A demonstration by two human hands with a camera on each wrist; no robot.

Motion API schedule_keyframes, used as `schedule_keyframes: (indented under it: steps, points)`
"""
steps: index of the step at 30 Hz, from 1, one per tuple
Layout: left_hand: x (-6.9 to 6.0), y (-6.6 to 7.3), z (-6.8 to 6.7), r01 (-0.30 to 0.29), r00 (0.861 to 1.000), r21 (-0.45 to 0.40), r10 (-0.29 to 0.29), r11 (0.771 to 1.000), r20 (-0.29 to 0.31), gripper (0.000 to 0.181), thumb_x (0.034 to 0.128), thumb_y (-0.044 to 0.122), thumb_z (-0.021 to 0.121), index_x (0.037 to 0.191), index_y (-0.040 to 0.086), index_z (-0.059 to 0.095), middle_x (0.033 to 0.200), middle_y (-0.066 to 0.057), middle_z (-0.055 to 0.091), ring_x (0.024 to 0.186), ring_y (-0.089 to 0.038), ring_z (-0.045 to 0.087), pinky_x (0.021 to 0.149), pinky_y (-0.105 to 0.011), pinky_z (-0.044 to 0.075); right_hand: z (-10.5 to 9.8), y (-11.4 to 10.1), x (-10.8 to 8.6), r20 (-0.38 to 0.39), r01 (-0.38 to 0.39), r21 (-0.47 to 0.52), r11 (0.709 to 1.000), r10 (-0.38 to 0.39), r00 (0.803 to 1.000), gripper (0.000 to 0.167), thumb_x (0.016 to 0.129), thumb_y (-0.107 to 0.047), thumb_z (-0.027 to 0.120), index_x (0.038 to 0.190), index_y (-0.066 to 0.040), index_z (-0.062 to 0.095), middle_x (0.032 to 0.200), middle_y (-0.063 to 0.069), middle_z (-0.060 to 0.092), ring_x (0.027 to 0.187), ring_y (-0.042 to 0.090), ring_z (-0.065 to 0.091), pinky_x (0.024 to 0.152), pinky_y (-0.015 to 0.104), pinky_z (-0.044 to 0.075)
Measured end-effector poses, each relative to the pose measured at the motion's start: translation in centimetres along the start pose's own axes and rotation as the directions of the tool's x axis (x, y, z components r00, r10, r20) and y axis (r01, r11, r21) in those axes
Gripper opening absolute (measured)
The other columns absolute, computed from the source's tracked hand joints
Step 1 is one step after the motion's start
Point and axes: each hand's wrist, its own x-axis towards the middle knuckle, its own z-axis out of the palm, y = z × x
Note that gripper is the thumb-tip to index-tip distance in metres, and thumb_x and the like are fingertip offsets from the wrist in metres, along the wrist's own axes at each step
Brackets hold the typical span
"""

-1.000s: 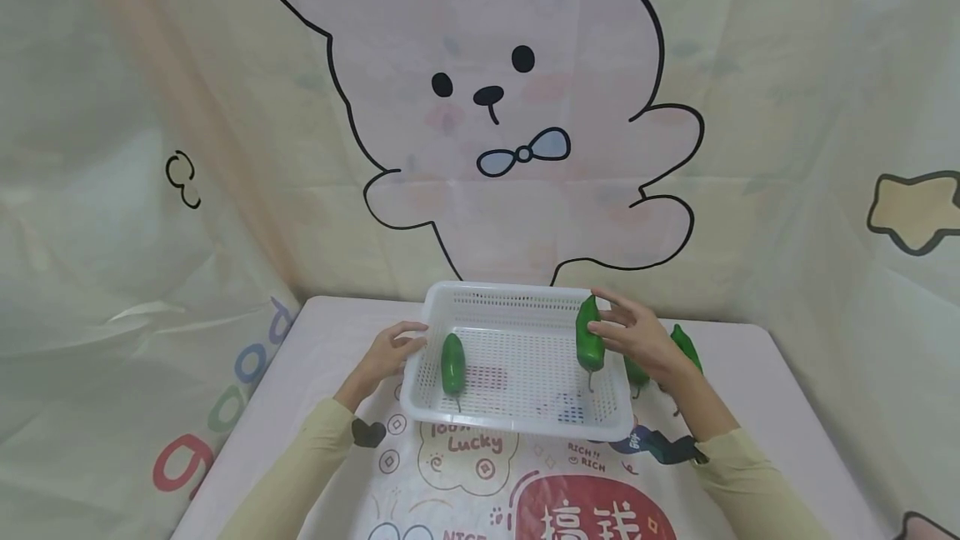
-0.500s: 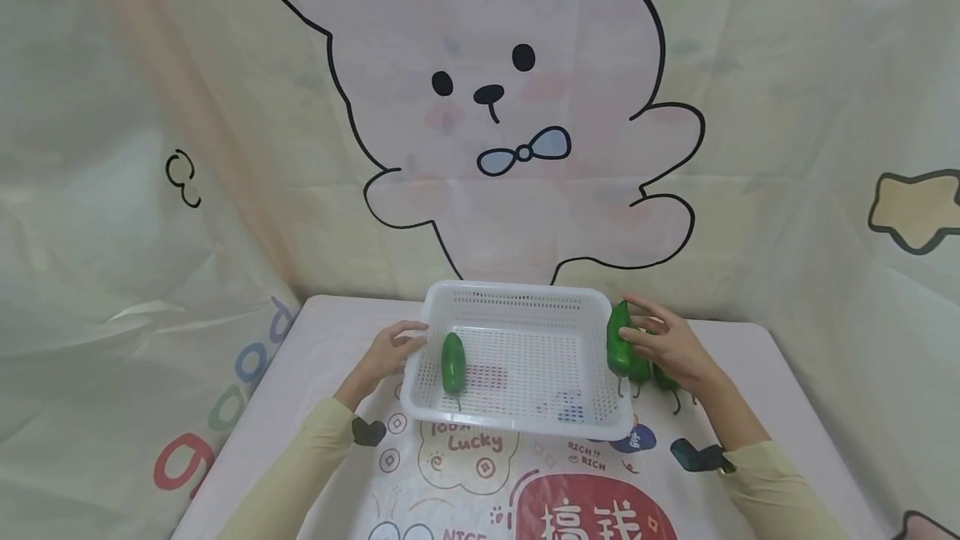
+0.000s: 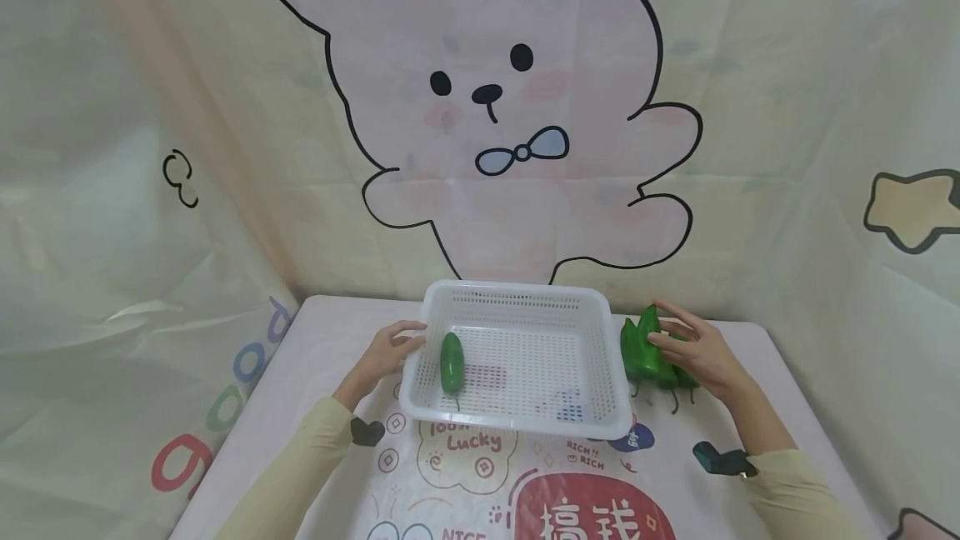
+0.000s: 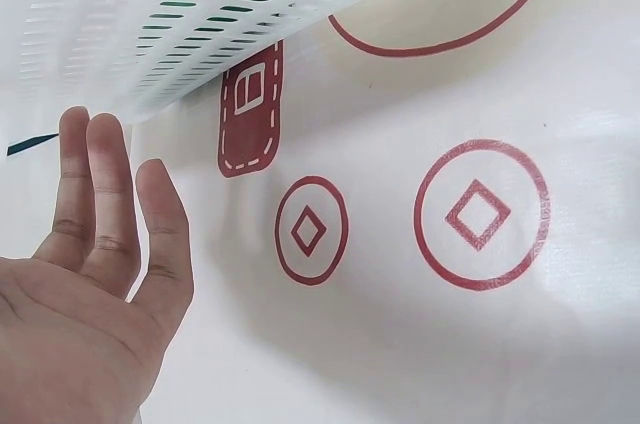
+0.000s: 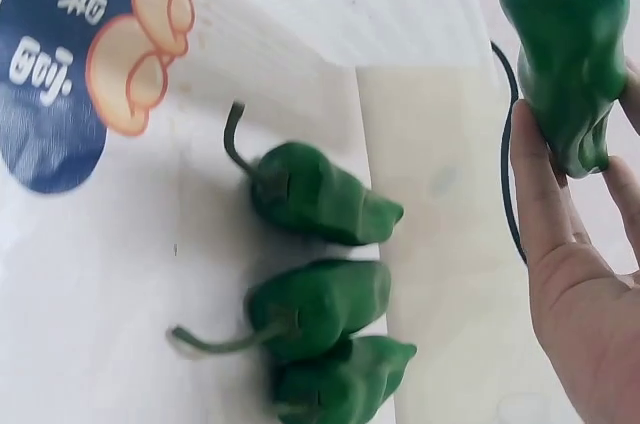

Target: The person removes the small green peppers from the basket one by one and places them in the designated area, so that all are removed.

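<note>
A glossy green pepper (image 5: 565, 44) is pinched between the fingers and thumb of my right hand (image 3: 701, 352), raised above the table to the right of the basket. Below it, three more green peppers lie side by side; one pepper (image 5: 320, 194) sits nearest the basket, a middle pepper (image 5: 320, 309) and an outer pepper (image 5: 345, 384) touch. The white plastic basket (image 3: 517, 422) stands at the table's centre with a single green pepper (image 3: 452, 363) in its left part. At the basket's left side, my left hand (image 3: 386, 357) touches the wall with fairly straight fingers (image 4: 110, 184).
A white printed cloth (image 3: 450, 515) covers the table. Behind it hangs a curtain (image 3: 510, 215) with a cartoon bear, close to the basket's far edge. More pale curtain (image 3: 90, 273) closes in the left side, and the right side likewise.
My right hand has carried its pepper rightward, from over the basket's right end to above the peppers beside it. The left hand and basket have stayed put.
</note>
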Motion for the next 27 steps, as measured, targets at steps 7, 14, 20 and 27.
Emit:
schedule_keyframes:
  steps: [7, 14, 20, 27]
  points:
    - [-0.1, 0.0, 0.0, -0.001, 1.000, -0.014, 0.001, 1.000, 0.006, 0.045, 0.0994, 0.031, 0.069, 0.139, 0.012, 0.059, 0.126, -0.020, 0.065, 0.109, -0.036, 0.066, 0.086, -0.048, 0.060, -2.0, 0.9, -0.8, -0.045, -0.012, 0.028, 1.000, 0.013, 0.999, 0.068, 0.098, -0.011, 0.071, 0.158, -0.017, 0.040, 0.125, 0.002, 0.059, 0.105, 0.008, 0.066, 0.085, 0.025, 0.058]
    - [-0.2, 0.0, 0.0, -0.002, 1.000, -0.002, 0.002, 1.000, 0.002, 0.044, 0.1003, 0.031, 0.068, 0.139, 0.012, 0.059, 0.127, -0.020, 0.065, 0.109, -0.036, 0.066, 0.086, -0.048, 0.060, -4.0, 1.6, -1.6, -0.084, -0.030, 0.003, 1.000, 0.030, 0.996, 0.074, 0.097, -0.011, 0.073, 0.159, -0.007, 0.033, 0.117, -0.007, 0.061, 0.102, 0.003, 0.066, 0.083, 0.023, 0.058]
    - [-0.1, -0.1, 0.0, -0.003, 1.000, -0.005, 0.003, 1.000, 0.003, 0.043, 0.1005, 0.030, 0.067, 0.138, 0.012, 0.059, 0.126, -0.019, 0.065, 0.108, -0.035, 0.067, 0.086, -0.048, 0.060, -6.0, 2.6, -1.9, -0.074, -0.030, 0.008, 1.000, 0.030, 0.997, 0.069, 0.098, -0.007, 0.069, 0.158, -0.009, 0.035, 0.115, -0.007, 0.063, 0.101, 0.004, 0.066, 0.083, 0.021, 0.058]
    - [0.0, 0.0, 0.0, 0.006, 1.000, -0.002, -0.006, 1.000, 0.008, 0.043, 0.1007, 0.029, 0.067, 0.139, 0.012, 0.058, 0.126, -0.019, 0.066, 0.108, -0.035, 0.067, 0.087, -0.047, 0.060, -8.2, 4.1, -2.0, -0.066, 0.003, -0.037, 0.999, -0.005, 0.998, 0.065, 0.099, -0.002, 0.066, 0.158, -0.013, 0.039, 0.117, -0.006, 0.062, 0.103, 0.002, 0.064, 0.081, 0.021, 0.058]
